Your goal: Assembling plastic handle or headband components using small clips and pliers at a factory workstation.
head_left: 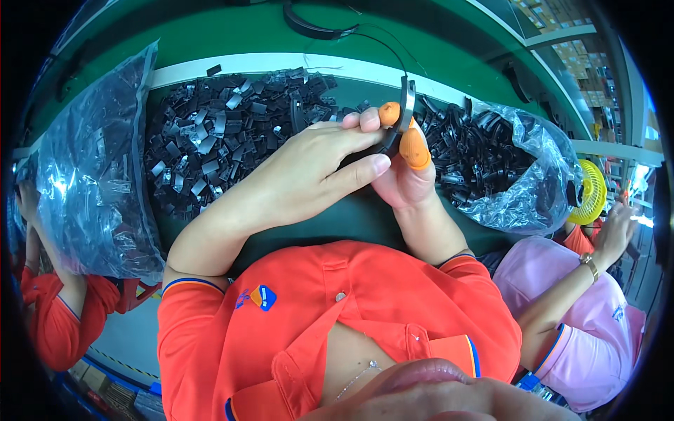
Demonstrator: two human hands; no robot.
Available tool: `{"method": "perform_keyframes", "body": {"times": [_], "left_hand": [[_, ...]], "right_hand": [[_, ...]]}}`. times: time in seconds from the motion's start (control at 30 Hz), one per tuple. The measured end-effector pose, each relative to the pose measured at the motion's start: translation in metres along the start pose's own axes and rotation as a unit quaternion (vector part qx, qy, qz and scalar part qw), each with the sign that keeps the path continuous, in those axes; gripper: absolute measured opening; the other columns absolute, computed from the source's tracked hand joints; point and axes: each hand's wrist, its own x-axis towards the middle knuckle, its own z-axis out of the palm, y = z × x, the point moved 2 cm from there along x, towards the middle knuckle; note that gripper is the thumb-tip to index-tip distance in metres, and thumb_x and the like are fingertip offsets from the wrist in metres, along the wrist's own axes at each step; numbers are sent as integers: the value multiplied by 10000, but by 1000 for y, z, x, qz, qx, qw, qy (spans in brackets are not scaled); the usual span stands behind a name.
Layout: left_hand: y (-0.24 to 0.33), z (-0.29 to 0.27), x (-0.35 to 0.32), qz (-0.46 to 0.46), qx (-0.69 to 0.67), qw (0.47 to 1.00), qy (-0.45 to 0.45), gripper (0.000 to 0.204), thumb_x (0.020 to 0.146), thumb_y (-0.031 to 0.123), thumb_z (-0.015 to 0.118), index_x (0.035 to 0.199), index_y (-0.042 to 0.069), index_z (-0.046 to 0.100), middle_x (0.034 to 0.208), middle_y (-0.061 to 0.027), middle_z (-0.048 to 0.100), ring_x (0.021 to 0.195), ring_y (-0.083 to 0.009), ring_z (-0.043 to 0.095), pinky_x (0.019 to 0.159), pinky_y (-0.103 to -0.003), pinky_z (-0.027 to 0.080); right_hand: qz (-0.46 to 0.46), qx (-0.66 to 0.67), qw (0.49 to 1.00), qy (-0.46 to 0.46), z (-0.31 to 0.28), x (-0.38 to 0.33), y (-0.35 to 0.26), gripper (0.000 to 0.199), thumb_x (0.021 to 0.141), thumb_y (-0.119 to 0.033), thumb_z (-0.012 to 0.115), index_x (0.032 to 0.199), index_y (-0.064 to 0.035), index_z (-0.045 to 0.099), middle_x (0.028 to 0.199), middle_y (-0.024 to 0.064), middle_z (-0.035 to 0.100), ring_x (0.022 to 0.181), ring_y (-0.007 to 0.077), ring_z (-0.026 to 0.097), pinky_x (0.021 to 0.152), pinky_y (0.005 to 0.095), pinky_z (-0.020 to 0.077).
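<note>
On the green worktable (210, 35), small flat black pieces (210, 133) lie heaped beside a glossy, wrinkled plastic bag (98, 175). Curved black parts (477, 147) fill an open clear bag (544, 189) at right. Between them, the right hand (407, 175) pinches a smooth black band (407, 98) (a thin wire (386, 45) leaves its top); the left hand (323, 154) half-closes around its lower part.
</note>
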Motion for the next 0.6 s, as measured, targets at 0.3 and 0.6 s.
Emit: {"method": "perform_keyframes", "body": {"times": [0.3,0.6], "left_hand": [[-1,8,-2,101,64,992,46,285,907,252,437,917,10,587,821,-116,588,883,-292,543,909,-422,353],[-2,6,-4,110,12,994,9,276,902,254,454,923,24,605,844,-82,597,909,-251,539,965,-410,298]], "right_hand": [[-28,-11,998,-49,-1,-1,-6,430,776,-308,666,1072,-15,556,1052,139,587,1102,297,488,955,439,376],[-41,-30,993,-105,2,-3,-8,414,778,-319,663,1075,-44,575,1066,109,590,1134,313,453,954,488,355]]}}
